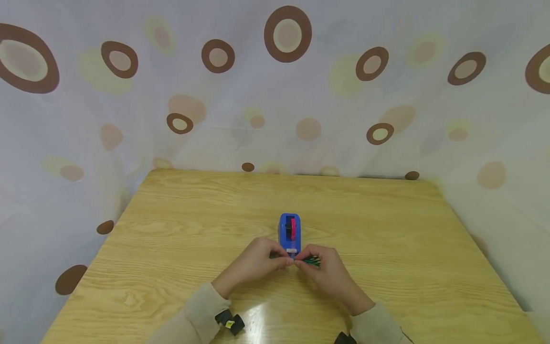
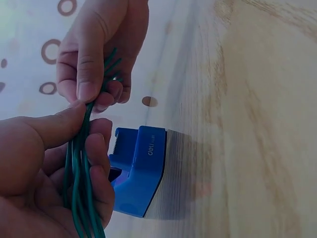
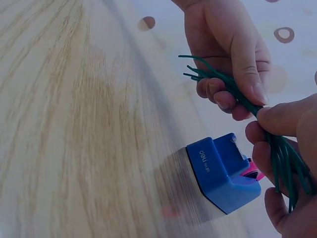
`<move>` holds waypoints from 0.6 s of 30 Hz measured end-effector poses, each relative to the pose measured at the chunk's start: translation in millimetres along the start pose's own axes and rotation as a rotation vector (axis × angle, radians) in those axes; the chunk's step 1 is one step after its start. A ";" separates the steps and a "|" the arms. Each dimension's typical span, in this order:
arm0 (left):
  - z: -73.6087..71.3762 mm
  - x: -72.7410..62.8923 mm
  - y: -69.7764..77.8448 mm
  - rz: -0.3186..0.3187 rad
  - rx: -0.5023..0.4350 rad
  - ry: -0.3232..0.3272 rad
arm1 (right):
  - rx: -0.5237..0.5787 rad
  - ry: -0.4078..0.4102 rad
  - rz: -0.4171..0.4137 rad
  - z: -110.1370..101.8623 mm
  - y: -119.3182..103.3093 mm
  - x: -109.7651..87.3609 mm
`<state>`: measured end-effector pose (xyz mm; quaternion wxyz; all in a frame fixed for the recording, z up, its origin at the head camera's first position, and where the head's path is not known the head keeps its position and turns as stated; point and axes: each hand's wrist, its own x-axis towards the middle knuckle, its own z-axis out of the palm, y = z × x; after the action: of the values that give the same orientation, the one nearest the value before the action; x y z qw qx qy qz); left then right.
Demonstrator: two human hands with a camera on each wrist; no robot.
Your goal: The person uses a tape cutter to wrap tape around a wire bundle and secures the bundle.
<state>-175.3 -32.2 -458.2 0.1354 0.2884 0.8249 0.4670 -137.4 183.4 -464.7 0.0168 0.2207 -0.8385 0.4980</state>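
Observation:
A bundle of thin green wires (image 2: 77,173) runs between both hands in front of a blue tape dispenser (image 1: 283,239). My left hand (image 1: 262,259) pinches the bundle between thumb and curled fingers, with loose ends showing past the palm in the right wrist view. Close against it, my right hand (image 1: 328,270) pinches the same bundle, its thumb tip almost meeting the left one. Wire ends fan out under the right palm (image 3: 302,198). Whether tape is around the bundle is hidden by the fingertips.
The dispenser stands on the wooden table (image 1: 193,205), its serrated cutter (image 3: 238,148) facing the hands and a pink-cored roll (image 1: 293,229) inside. Behind the table hangs a pale curtain (image 1: 240,95) with brown rings. Black straps (image 1: 229,322) sit at the wrists.

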 end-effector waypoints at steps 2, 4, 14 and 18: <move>-1.2 -0.9 0.2 -0.011 -0.009 -0.011 | 0.000 0.003 -0.013 1.2 0.2 1.0; -1.8 -0.9 0.7 -0.021 -0.016 -0.017 | -0.005 0.008 -0.039 1.6 0.4 1.6; -2.7 -0.2 2.0 -0.063 0.007 -0.021 | -0.173 0.077 -0.271 2.8 4.8 2.5; -2.1 0.0 1.9 -0.074 -0.045 -0.026 | -0.224 0.114 -0.306 4.4 6.2 1.6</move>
<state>-175.6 -32.9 -455.5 0.1698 0.2606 0.8225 0.4762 -140.4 181.6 -471.6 0.1641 0.3136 -0.8430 0.4050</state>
